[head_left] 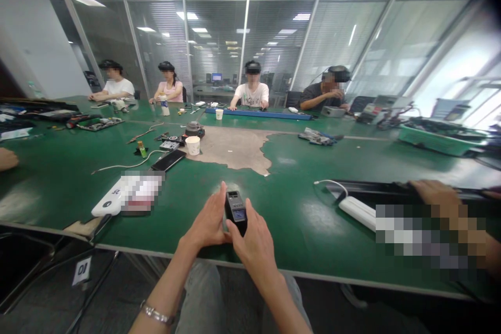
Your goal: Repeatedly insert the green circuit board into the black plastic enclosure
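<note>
A small black box-shaped device [236, 206] stands near the table's front edge, with buttons and a little lit screen on its top face. Its exact kind cannot be made out. My left hand [211, 219] lies along its left side, fingers pointing forward. My right hand [254, 234] grips the other side, its thumb on the device's near end. Between them the two hands hold the device, and their palms hide its lower sides.
On the green table [289, 240] to my left lie a white power bank [107, 202], a phone [169, 160] and a paper cup [193, 145]. Gloves [319, 136] and a green basket [438, 138] are on the right. A neighbour's hand [438, 195] is at right; several people sit opposite.
</note>
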The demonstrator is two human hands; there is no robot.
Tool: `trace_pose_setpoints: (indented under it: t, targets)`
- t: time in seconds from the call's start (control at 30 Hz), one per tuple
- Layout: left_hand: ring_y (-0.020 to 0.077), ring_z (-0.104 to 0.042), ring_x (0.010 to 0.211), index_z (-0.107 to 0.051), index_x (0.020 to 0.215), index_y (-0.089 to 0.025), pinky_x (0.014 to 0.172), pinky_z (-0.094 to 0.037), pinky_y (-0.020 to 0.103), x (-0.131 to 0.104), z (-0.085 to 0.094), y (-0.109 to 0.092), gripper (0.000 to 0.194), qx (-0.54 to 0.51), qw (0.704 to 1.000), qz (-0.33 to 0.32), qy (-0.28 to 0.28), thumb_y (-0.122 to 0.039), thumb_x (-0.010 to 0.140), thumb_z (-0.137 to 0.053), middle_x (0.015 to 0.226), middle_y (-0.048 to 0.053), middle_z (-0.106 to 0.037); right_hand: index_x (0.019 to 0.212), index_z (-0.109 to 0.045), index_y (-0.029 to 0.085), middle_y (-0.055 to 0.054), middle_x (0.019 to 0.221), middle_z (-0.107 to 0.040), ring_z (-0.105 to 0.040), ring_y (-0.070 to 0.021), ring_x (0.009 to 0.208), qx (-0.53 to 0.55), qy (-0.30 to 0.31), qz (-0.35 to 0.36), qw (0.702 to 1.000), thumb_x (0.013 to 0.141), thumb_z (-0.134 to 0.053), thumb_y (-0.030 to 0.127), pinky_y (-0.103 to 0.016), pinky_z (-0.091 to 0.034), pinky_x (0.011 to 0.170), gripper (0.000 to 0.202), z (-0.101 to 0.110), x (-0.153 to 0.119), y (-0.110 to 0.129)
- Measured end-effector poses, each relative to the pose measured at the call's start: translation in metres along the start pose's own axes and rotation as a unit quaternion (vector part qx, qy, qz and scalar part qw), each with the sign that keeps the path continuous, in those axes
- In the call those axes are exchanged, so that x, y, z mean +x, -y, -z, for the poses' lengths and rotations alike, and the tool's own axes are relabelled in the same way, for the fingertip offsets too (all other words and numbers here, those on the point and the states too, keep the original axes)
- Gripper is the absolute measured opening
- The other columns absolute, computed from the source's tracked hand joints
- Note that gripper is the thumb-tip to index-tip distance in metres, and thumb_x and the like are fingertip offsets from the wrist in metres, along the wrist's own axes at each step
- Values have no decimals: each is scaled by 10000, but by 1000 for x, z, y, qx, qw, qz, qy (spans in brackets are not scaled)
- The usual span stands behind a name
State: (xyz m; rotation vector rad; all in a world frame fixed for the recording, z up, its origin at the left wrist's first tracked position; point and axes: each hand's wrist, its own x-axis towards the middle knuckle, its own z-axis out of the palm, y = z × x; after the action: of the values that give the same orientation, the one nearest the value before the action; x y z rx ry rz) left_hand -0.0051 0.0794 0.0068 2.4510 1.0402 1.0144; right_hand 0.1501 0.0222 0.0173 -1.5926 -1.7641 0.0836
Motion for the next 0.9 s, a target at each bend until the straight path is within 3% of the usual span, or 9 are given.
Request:
trace_pose_setpoints:
  t: [0.23,0.4,0.57,0.73,0.9]
  targets:
    - [365,-277,1429,194,1508,-180,1141,-283,589,0,-1,-1,1327,-6,1000,11,-2,-380,636,-785,1556,214,-238,1385,-465,77,-176,1248,-633,-614,-311,1109,9,16,-25,1000,883,-542,347,-447,-496,941,575,8,12,7]
    - [382,-263,1436,164,1517,-213,1126,-292,610,0,-2,-1,1389,-11,1000,27,-5,-549,601,-825,1570,213,-217,1397,-458,94,-171,1274,-622,-610,-294,1137,63,-40,-38,997,889,-549,401,-431,-486,968,600,26,25,7]
    - [394,-266,1432,182,1512,-214,1122,-295,610,0,-1,-2,1454,3,999,50,10,-627,549,-826,1569,223,-215,1393,-466,105,-174,1292,-612,-602,-290,1159,56,-91,-69,992,896,-534,431,-435,-479,982,599,36,25,-24]
    - [395,-296,1415,196,1508,-195,1120,-293,602,1,-2,-3,1457,5,998,60,14,-635,558,-817,1543,231,-267,1358,-503,77,-189,1302,-603,-585,-307,1186,27,-91,-77,993,898,-512,449,-458,-466,1003,592,32,14,-58]
    - [388,-359,1375,187,1511,-198,1104,-321,592,3,-3,-4,1454,3,997,76,18,-631,556,-820,1514,218,-321,1367,-489,69,-190,1320,-590,-578,-306,1197,23,-79,-68,994,907,-498,430,-464,-467,1010,585,26,2,-75]
